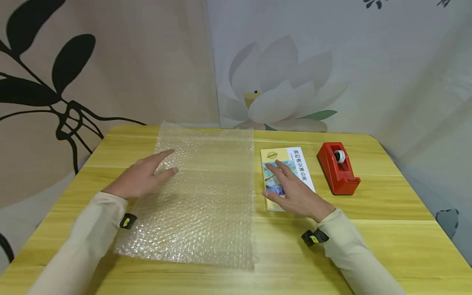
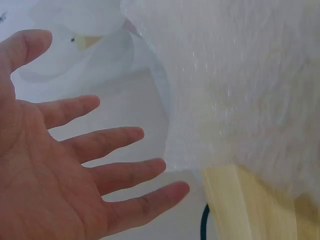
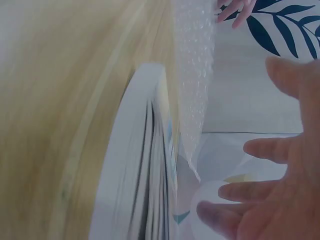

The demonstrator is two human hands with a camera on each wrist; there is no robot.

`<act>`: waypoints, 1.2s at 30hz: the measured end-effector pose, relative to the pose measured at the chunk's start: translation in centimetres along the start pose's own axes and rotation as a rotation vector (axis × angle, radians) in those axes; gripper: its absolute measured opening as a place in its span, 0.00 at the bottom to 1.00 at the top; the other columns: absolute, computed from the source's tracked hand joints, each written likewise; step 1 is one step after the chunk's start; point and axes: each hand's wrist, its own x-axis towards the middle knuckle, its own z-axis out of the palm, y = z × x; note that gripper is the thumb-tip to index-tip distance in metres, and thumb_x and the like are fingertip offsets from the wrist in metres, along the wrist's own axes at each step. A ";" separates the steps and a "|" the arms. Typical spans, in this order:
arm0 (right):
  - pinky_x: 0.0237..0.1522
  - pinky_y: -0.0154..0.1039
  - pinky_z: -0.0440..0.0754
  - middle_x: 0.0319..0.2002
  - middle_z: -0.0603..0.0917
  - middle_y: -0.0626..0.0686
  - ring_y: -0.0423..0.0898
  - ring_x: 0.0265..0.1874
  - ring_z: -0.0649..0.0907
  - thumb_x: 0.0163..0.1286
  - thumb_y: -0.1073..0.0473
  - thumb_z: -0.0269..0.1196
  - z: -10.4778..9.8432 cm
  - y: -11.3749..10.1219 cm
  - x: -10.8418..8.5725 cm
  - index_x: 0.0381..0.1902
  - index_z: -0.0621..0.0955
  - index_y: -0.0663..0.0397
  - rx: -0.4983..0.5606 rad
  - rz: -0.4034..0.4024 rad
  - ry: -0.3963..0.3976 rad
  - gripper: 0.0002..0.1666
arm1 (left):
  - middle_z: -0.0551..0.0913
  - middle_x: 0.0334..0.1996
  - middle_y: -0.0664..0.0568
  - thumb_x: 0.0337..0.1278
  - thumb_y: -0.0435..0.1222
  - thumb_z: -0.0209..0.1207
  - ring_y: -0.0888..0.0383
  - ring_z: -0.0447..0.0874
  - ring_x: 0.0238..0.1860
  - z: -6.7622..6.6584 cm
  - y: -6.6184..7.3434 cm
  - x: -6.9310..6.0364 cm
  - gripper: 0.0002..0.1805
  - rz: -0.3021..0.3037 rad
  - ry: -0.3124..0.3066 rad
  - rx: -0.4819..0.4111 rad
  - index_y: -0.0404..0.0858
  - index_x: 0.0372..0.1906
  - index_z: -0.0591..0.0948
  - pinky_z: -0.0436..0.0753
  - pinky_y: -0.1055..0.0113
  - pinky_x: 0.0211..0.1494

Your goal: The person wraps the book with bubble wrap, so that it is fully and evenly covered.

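A sheet of clear bubble wrap [image 1: 206, 196] [image 2: 240, 75] [image 3: 192, 65] lies flat on the left half of the table. Over its left edge hovers the left hand [image 1: 141, 176] [image 2: 55, 165], fingers spread and holding nothing. A book [image 1: 306, 180] [image 3: 125, 165] with a yellow, blue and white cover lies right of the sheet. The right hand [image 1: 296, 196] [image 3: 280, 190] is above the book, its fingers apart and partly covering the cover; in the right wrist view a gap shows between hand and book.
A red tape dispenser [image 1: 337, 170] with a small roll stands right of the book. The wooden table [image 1: 398, 237] reaches back to a hanging cloth [image 1: 166, 61] printed with leaves and a large flower. Each wrist wears a black strap.
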 end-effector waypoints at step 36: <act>0.45 0.43 0.89 0.58 0.79 0.65 0.49 0.46 0.87 0.78 0.57 0.57 2.0 -2.0 0.0 0.73 0.66 0.59 0.631 -0.033 -0.300 0.30 | 0.60 0.73 0.28 0.79 0.50 0.44 0.35 0.72 0.66 -1.1 -6.4 3.9 0.35 -0.127 -0.157 -0.385 0.29 0.75 0.60 0.82 0.48 0.62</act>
